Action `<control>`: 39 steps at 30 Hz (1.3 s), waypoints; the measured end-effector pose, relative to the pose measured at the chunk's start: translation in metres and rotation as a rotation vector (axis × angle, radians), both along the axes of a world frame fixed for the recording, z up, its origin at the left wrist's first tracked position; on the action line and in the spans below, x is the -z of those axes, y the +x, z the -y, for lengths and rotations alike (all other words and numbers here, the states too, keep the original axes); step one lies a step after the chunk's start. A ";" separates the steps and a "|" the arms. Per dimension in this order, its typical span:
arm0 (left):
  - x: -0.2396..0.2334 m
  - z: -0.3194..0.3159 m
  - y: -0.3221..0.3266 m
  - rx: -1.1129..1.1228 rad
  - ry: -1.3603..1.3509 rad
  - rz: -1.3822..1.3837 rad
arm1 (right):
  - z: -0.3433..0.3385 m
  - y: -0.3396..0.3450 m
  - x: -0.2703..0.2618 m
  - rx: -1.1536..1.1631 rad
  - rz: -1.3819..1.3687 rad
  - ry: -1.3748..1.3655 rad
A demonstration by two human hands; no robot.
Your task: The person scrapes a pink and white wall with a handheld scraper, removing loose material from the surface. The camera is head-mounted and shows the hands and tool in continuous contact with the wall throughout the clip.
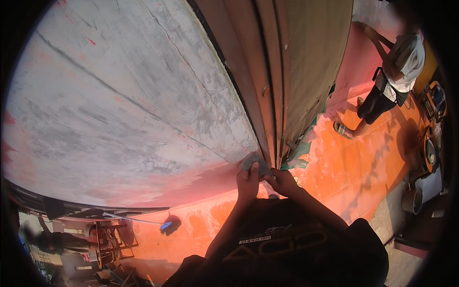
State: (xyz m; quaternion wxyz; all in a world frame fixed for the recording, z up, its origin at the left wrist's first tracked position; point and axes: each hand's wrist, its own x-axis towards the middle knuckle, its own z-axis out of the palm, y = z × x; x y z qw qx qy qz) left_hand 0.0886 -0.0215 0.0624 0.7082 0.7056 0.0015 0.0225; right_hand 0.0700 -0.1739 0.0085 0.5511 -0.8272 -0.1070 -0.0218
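Observation:
A grey flat piece (256,162), perhaps folded sandpaper, is held in front of my chest, near the foot of the door frame. My left hand (248,182) grips its near side, thumb laid over the top face. At its right corner, the thumb and fingers of my right hand (285,183) pinch the edge. Beyond the piece rises a wall (136,93) with patchy white-grey coating, a long crack and pink showing low down. Directly right of that wall stands a brown door frame (247,64), with a mesh-panelled door (312,53) beside it.
A person (401,68) stands at the right, one hand against the pink wall. Another person (53,236) is at lower left by a wooden chair (111,240). A broom (168,225) lies on the orange tiled floor (340,172). Pots (412,201) and furniture line the right edge.

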 end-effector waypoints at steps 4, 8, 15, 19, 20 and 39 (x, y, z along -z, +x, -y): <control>-0.038 -0.004 0.013 0.051 -0.016 0.026 | -0.001 0.015 -0.032 0.024 0.014 0.010; -0.016 0.006 -0.004 -0.047 -0.092 -0.082 | -0.003 -0.004 0.016 0.046 0.094 0.073; -0.042 0.001 0.006 0.001 0.166 0.026 | -0.005 0.003 -0.023 0.076 0.053 0.094; -0.049 0.006 0.001 -0.042 0.080 0.135 | -0.007 -0.002 -0.036 0.078 0.201 0.126; -0.067 0.007 0.005 -0.107 0.002 0.168 | -0.009 0.003 -0.072 0.054 0.079 0.026; 0.004 -0.050 -0.041 0.273 0.059 -0.472 | -0.025 0.004 -0.013 0.152 0.077 0.036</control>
